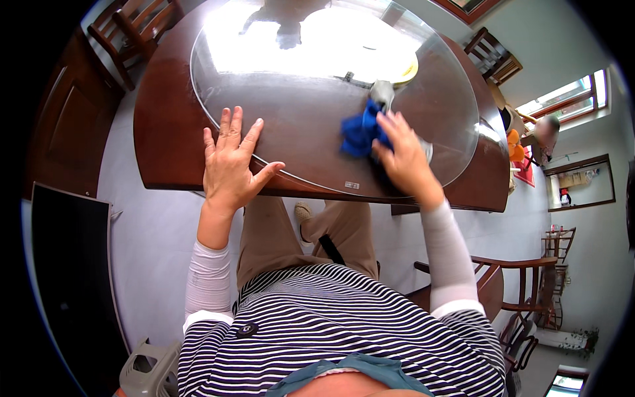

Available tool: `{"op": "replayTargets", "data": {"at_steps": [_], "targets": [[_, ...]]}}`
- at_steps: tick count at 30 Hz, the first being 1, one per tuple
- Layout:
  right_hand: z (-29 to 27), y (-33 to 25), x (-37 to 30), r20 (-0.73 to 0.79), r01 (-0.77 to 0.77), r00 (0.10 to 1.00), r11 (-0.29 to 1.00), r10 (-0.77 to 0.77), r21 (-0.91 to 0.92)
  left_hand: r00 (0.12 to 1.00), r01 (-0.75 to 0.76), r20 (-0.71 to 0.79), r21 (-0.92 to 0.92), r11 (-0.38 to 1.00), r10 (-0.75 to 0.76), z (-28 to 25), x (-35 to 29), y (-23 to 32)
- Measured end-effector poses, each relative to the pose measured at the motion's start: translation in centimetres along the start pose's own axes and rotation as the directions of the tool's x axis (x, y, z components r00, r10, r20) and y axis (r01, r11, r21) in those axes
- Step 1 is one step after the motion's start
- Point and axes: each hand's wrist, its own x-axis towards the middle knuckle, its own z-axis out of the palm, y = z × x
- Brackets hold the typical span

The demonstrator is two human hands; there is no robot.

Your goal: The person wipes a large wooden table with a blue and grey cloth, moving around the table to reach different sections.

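Note:
A dark brown wooden table [162, 155] stands before me with a round sheet of clear glass [297, 126] on top. My left hand [231, 165] lies flat at the near left edge of the glass, fingers spread, holding nothing. On the right side of the glass, my right hand [407, 159] presses on a crumpled blue cloth [360, 134]; the hand and cloth are slightly blurred. Part of the cloth is hidden beneath the fingers. A greyish bundle [382, 92], perhaps fabric, touches the cloth's far side. Beyond it shows a yellow-rimmed round thing [411, 69], mostly lost in glare.
A small dark strip-shaped item [354, 81] is near the grey bundle. Wooden chairs stand at the far left [142, 30], far right [493, 53] and near right [486, 284]. A black panel [73, 264] and a grey plastic stool [149, 370] are on my left. Another person [546, 135] is in the right background.

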Motion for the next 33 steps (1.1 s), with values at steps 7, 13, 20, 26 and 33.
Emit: {"op": "replayTargets", "data": {"at_steps": [7,13,20,26,33], "targets": [[-2.5,-3.3,-4.2,0.104,-0.023,0.994,0.999,0.019,0.037,0.999,-0.039,-0.039,-0.063,0.997,0.037,0.4,0.2,0.0],[2.1,6.6,8.2,0.011,-0.066,0.998,0.995,0.066,-0.07,0.997,-0.079,0.003,-0.049,0.996,0.079,-0.2,0.0,-0.2],[5.1,13.6,19.7,-0.096,-0.329,0.944,0.928,0.316,-0.174,0.992,-0.129,-0.016,-0.093,0.987,0.128,-0.5,0.4,-0.3],[4.1,10.0,11.2,-0.079,-0.104,0.992,0.987,0.094,-0.12,0.998,-0.062,0.017,-0.01,0.998,0.062,0.1,0.2,-0.2],[-1.2,-4.0,-3.7,0.04,-0.109,0.993,0.994,0.11,-0.025,0.991,0.132,-0.045,0.065,0.989,-0.129,1.4,0.4,0.4]]}}
